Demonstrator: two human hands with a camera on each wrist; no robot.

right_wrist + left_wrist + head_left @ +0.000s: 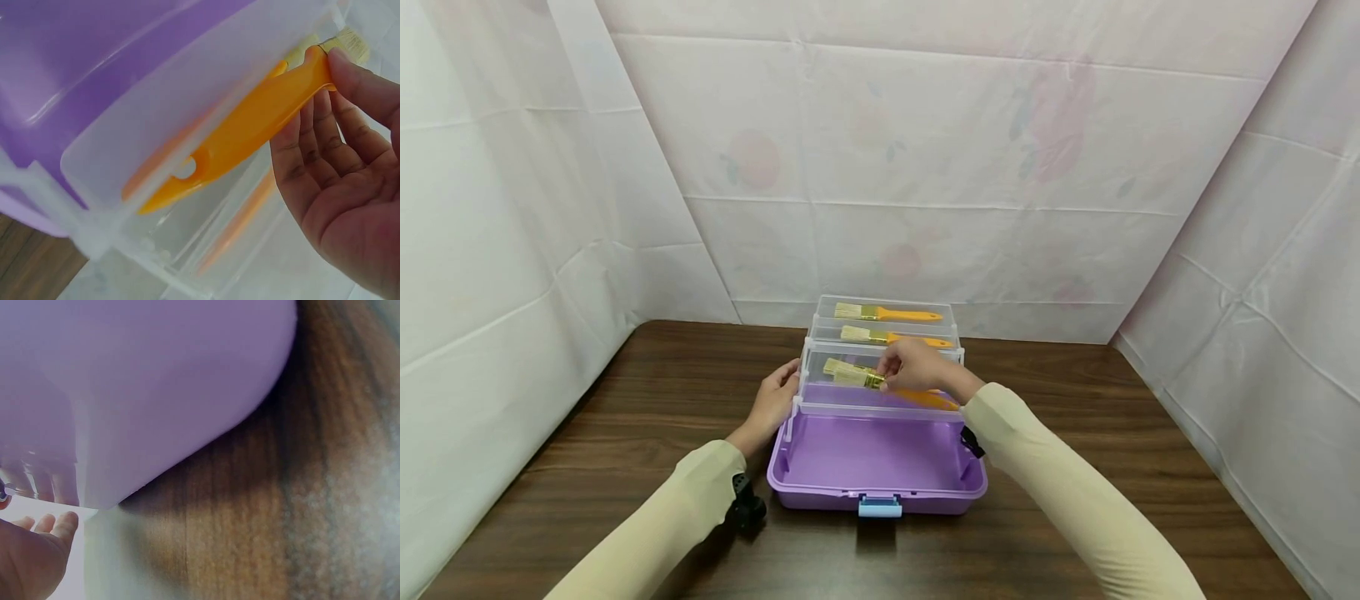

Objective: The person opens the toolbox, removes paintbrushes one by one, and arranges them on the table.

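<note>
An open purple toolbox (880, 492) stands on the table, with clear trays stepped up behind it. My right hand (892, 372) reaches into the lowest clear tray (880, 410) and pinches an orange-handled paintbrush (857, 378) near its metal band. In the right wrist view my thumb presses the orange handle (250, 131) near the bristles, and the fingers of that right hand (325, 94) lie behind it. My left hand (777, 393) rests against the box's left side by the tray's corner. Its relaxed fingertips (56, 522) show beside the purple wall (156, 381).
Two more orange-handled brushes lie in the upper trays, one (887, 313) at the top and one (895, 337) below it. A blue latch (880, 505) sits on the box's front. The brown wooden table (625, 417) is enclosed by white cloth walls (512, 250).
</note>
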